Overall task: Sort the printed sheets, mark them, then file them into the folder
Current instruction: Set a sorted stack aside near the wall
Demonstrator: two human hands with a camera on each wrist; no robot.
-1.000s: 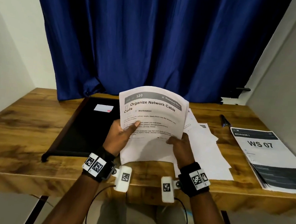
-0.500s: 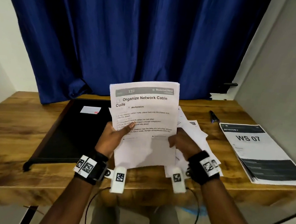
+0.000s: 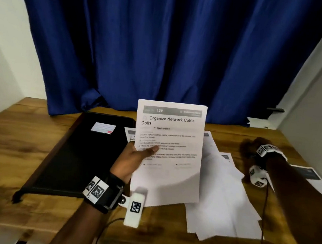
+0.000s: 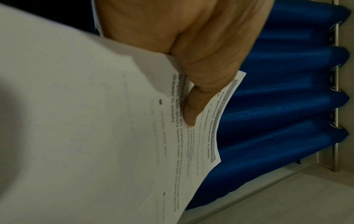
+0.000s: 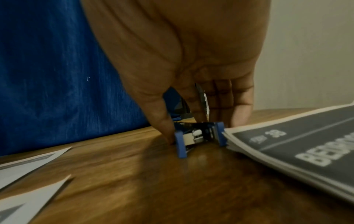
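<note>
My left hand [image 3: 133,158] pinches a small set of printed sheets [image 3: 169,142] upright, thumb on the front, top page "Organize Network Cable Coils". My right hand [image 5: 191,75] is down on the tabletop [image 3: 35,149] at the far right, thumb and fingers closing around a small blue stapler [image 5: 199,134], just beside the dark-headed stack [image 5: 296,144]. Grip looks started, not lifted.

Progress, my read: sorting partly done, with one stack set aside right and loose sheets [image 3: 221,196] still spread mid-table. Black folder [image 3: 78,153] lies left, nothing visibly filed.

Unclear: sheet count in my left hand, any marks, stapler front hidden by fingers, head view of right hand blurred.
</note>
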